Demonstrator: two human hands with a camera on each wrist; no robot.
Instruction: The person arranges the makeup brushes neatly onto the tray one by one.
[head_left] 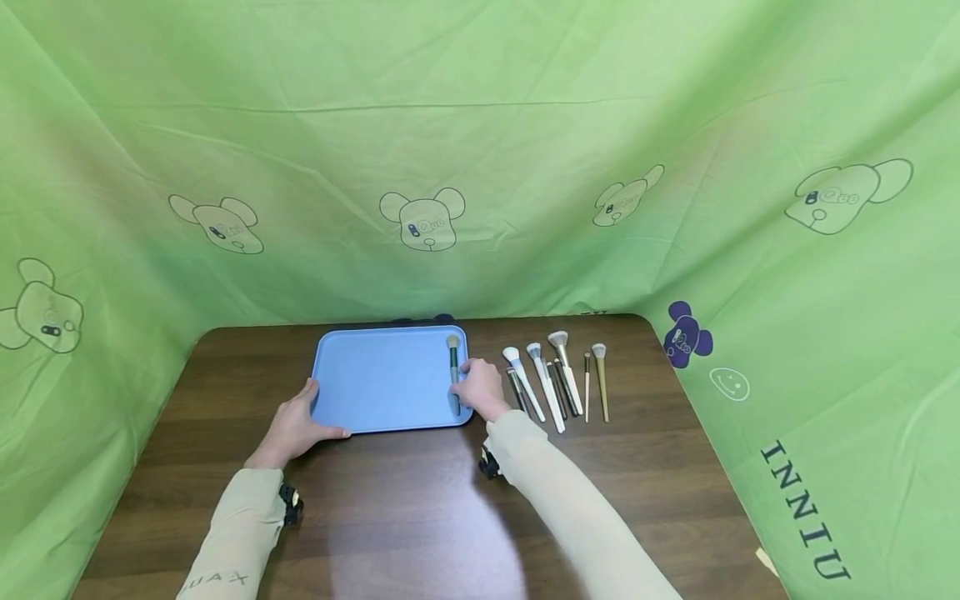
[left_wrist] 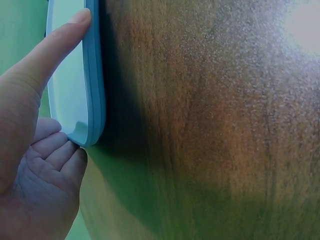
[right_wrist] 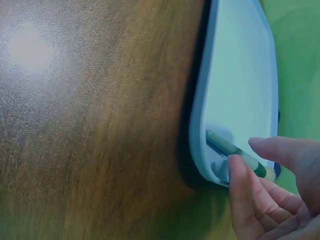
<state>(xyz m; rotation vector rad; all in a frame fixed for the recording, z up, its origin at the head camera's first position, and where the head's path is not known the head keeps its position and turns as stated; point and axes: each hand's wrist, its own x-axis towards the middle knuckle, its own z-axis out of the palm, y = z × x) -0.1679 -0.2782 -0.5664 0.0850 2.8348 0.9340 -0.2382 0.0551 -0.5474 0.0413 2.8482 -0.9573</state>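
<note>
A light blue tray (head_left: 382, 379) with a raised rim lies on the table. At its front left corner, my left hand (head_left: 295, 423) grips it, thumb along the front rim and fingers against the left side; the tray (left_wrist: 94, 90) fills that corner in the left wrist view. Inside the tray's right end lies a makeup brush (head_left: 453, 358) with pale bristles and a green and grey handle, bristles pointing away. My right hand (head_left: 482, 388) pinches this brush (right_wrist: 225, 144) between thumb and index finger. Its remaining fingers are bent beside the tray's right rim.
Right of the tray lie several makeup brushes, among them a white-handled one (head_left: 547, 392), a thin one (head_left: 587, 387) and a tan-handled one (head_left: 602, 387). The brown wooden table (head_left: 405, 517) has green printed cloth (head_left: 420, 283) along its back and sides.
</note>
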